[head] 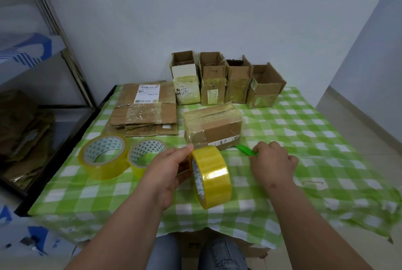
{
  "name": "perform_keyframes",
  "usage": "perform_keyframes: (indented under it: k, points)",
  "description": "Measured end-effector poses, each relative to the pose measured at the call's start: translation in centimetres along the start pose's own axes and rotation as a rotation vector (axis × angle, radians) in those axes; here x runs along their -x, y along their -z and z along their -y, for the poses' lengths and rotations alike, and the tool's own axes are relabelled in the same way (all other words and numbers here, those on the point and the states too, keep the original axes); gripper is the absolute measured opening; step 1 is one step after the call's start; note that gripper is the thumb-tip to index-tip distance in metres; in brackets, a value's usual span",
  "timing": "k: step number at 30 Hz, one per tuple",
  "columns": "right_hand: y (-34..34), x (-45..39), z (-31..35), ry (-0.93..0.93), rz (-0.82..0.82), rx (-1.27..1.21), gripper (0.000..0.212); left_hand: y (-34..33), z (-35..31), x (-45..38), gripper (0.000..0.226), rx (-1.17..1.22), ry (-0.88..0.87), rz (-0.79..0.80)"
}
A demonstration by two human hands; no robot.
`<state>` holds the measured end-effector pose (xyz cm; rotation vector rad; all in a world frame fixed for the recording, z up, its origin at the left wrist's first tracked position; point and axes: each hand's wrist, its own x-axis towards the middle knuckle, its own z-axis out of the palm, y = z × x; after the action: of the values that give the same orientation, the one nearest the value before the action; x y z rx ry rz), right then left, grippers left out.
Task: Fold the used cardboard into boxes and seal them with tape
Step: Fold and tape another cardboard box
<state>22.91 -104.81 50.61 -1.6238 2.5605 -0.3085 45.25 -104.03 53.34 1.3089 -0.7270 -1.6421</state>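
Our left hand (168, 168) grips a yellow tape roll (210, 176) upright at centre frame; our right hand (272, 162) curls around a green cutter (245, 150) just below the sealed box (213, 127). Two spare rolls (104, 156) lie left, flattened cardboard (144, 115) above them, four open boxes (226, 80) along the wall.

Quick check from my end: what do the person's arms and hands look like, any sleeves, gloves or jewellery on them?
Both forearms are bare right up to the bottom edge of the picture, with no sleeves in view. The left hand and the right hand are ungloved, and no watch, bracelet or ring shows. Blue denim jeans cover the knees below the table.
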Motion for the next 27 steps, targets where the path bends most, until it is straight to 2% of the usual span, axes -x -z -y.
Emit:
perform_keyframes:
  k: [7,12,14,18,20,23,27]
  points:
    - [1.0,0.9,-0.9,0.017,0.071,0.086,0.023,-0.1,0.2,0.1,0.023,0.0,-0.001,-0.003]
    - [2.8,2.0,-1.9,-0.044,0.113,-0.002,0.022,-0.1,0.3,0.0,0.023,-0.001,-0.001,-0.002]
    - [3.2,2.3,-2.5,-0.049,0.119,-0.102,0.018,-0.1,0.4,-0.1,0.027,0.002,0.002,-0.007]
    - [3.8,3.5,-2.7,-0.087,0.153,-0.755,0.018,-0.3,0.4,-0.1,0.026,-0.001,0.005,-0.016]
    - [4.0,3.7,-2.1,-0.114,0.197,-0.93,0.021,-0.4,0.4,0.0,0.02,0.005,0.006,-0.02]
    - [4.5,3.8,-0.4,-0.08,0.215,-1.03,0.019,-0.3,0.5,-0.1,0.022,0.015,0.014,-0.022]
    - [5.5,3.9,1.7,0.093,0.204,-0.926,0.018,-0.3,0.6,-0.2,0.038,0.046,0.036,-0.016]
